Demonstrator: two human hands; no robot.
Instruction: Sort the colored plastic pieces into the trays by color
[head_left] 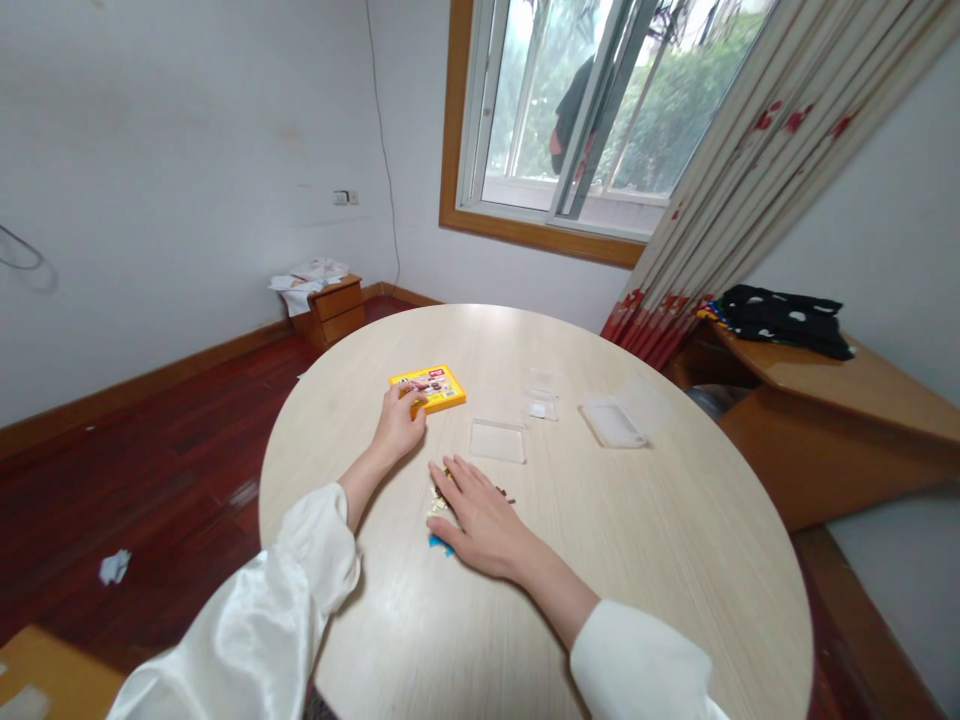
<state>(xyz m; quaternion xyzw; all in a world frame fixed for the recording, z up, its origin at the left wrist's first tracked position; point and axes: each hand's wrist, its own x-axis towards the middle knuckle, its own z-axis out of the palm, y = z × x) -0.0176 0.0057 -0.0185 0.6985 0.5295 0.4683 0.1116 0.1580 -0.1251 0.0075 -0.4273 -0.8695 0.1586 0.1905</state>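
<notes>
My left hand point(401, 425) is on a thin yellow box point(444, 388) with a printed picture on top, lying at the left of the round table. Its fingers bend over the near left part of the box, with the thumb by the front edge. Flat and with fingers stretched, my right hand point(476, 515) covers a small heap of loose pieces point(438, 503). Cream, brown and blue bits show around its edges; the rest are hidden beneath the palm. Just beyond the right hand lies a clear shallow plastic tray point(497, 441).
Small clear plastic cases point(541, 405) lie farther back on the round table point(637, 560). A larger clear case point(613, 422) is to the right. A wooden cabinet point(892, 385) with dark cloth stands beside the curtain point(739, 160). Outside the window, a person point(574, 115) is partly visible.
</notes>
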